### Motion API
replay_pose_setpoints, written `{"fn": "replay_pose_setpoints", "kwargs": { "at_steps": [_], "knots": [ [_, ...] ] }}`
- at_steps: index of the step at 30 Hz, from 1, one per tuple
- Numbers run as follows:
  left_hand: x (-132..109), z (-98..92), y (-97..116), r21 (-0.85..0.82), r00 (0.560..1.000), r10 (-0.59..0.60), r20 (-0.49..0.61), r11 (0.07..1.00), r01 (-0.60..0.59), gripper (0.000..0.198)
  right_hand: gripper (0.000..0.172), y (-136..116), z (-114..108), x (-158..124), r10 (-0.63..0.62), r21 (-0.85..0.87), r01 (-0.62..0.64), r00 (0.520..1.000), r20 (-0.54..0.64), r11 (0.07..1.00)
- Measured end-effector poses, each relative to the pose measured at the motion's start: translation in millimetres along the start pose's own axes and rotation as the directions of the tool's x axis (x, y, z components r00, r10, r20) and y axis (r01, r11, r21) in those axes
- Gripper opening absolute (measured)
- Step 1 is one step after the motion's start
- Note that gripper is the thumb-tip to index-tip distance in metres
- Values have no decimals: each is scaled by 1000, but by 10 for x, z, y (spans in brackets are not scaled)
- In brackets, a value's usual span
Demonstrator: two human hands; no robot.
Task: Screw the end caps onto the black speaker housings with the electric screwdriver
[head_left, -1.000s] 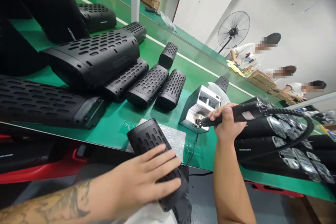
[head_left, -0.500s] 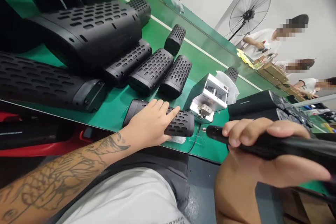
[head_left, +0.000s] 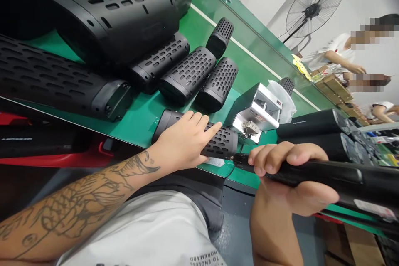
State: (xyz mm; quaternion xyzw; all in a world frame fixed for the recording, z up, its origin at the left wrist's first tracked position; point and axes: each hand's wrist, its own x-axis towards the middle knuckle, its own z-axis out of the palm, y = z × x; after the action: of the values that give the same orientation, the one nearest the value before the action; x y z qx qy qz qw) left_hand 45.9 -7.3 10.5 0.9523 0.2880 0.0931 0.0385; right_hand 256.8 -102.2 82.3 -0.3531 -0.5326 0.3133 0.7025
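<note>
My left hand [head_left: 183,141] is wrapped over a black perforated casing [head_left: 222,141] lying on the green bench top. The thumb is on its near side and the fingers reach across the slotted face. In my right hand [head_left: 280,158] is a black electric screwdriver [head_left: 333,174], held nearly level. Its bit [head_left: 231,158] meets the casing's right end near the lower corner; whether it sits in a screw cannot be seen. Just behind that end stands a silver screw-feeder-like machine [head_left: 254,112].
Several more slotted black casings [head_left: 188,72] stand and lie at the back and left. Long black units [head_left: 308,126] lie to the right. A red bin [head_left: 99,153] is below the bench's left edge. Beyond are a fan [head_left: 313,10], cardboard boxes [head_left: 338,85] and people working.
The screwdriver has moved left and its bit, earlier apart from the casing, is now at the casing's right end. My left hand keeps its hold; the view has shifted slightly.
</note>
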Motion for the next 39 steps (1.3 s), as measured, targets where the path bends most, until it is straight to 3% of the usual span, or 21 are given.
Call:
{"fn": "replay_pose_setpoints", "kwargs": {
  "at_steps": [6,15,23,26,29,31,33,39],
  "knots": [
    [15,-11,5,15,1000,9,12,1000,-9,100,27,68,-31,25,11,7,-12,997,79,1000],
    [20,10,1,3,1000,0,7,1000,0,101,28,119,-126,158,24,1,-26,945,326,1000],
    [15,-24,11,-4,1000,-2,16,1000,2,97,24,111,-134,92,26,36,-42,930,366,998],
    [9,-10,15,-25,1000,-16,5,1000,16,96,27,5,-205,144,11,55,-29,953,302,998],
    [13,3,29,-33,1000,-28,10,999,28,99,33,-15,-377,336,-72,-16,74,993,92,997],
    [20,-5,52,-24,999,-35,32,999,36,102,35,78,-505,509,-190,-154,177,979,-77,972],
    [28,-25,88,-8,996,-50,69,999,51,104,40,230,-605,657,-274,-259,225,946,-174,939],
    [27,-111,130,1,981,-96,171,995,98,110,40,533,-653,699,-208,-268,163,966,-153,950]
  ]
}}
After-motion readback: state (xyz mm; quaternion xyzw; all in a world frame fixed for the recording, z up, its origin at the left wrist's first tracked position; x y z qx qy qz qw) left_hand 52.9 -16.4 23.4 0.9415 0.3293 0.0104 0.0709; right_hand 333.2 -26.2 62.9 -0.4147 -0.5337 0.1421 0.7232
